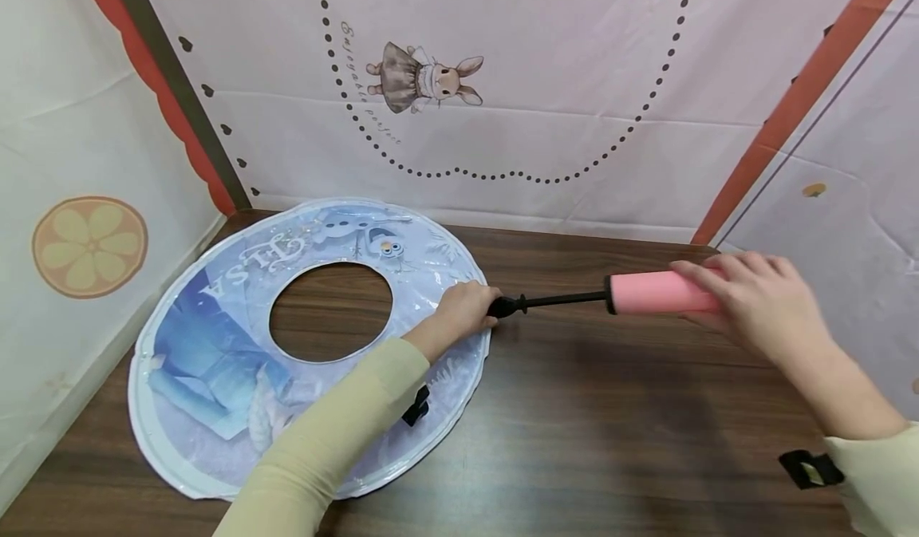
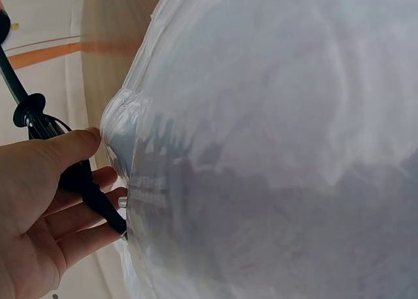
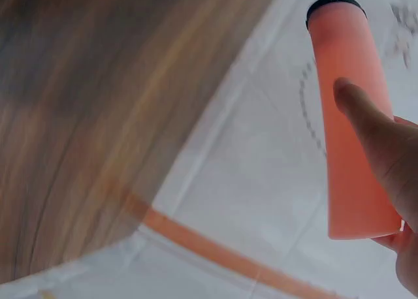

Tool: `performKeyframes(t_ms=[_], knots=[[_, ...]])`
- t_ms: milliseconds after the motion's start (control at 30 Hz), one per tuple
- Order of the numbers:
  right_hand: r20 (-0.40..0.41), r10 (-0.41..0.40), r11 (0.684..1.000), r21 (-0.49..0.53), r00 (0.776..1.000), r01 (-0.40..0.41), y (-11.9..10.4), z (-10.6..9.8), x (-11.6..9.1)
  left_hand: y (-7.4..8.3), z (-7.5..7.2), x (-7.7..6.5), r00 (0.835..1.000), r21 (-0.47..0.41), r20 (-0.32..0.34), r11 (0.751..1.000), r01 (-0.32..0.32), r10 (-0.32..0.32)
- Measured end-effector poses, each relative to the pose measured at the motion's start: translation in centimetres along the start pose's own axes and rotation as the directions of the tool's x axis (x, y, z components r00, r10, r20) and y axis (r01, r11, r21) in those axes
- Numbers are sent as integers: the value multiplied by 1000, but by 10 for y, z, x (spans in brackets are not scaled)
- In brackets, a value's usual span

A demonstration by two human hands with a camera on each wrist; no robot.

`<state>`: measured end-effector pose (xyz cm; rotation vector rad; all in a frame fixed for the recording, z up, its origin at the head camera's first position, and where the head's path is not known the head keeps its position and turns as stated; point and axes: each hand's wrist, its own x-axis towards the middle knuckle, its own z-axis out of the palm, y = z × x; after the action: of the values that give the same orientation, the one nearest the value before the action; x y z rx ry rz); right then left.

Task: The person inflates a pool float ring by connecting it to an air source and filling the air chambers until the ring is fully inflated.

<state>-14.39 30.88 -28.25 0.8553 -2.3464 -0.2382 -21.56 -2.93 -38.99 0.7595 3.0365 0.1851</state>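
Note:
A hand pump lies stretched out above the table, its pink barrel (image 1: 656, 292) joined by a thin black rod (image 1: 563, 299) to a black end piece (image 2: 77, 175). My right hand (image 1: 764, 302) grips the far end of the barrel; its thumb lies along the pink side in the right wrist view. My left hand (image 1: 463, 309) holds the black end piece at the right edge of a blue swim ring (image 1: 208, 361). In the left wrist view, the narrow tip meets the ring's clear plastic edge (image 2: 121, 132), with thumb and fingertips right at that edge.
The ring, printed with a snowman and letters, lies on the brown wooden table (image 1: 574, 425). Printed cloth walls (image 1: 546, 66) stand behind and at both sides. Small black devices sit by each sleeve (image 1: 879, 481).

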Motion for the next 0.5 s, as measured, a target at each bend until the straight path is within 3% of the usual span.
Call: performKeyframes(t_ms=[167,300,500], knots=[[-4,0,1000,8,1000,0,4,-4,0,-1,1,-1,999,11,-31,1000,-18,18],[-34,-61,998,13,998,61,-24,17,16,1,1,-2,997,31,-53,998,-60,62],[-81,-83,997,-5,993,83,-65,48,37,1,1,-5,992,44,-80,994,-99,103]])
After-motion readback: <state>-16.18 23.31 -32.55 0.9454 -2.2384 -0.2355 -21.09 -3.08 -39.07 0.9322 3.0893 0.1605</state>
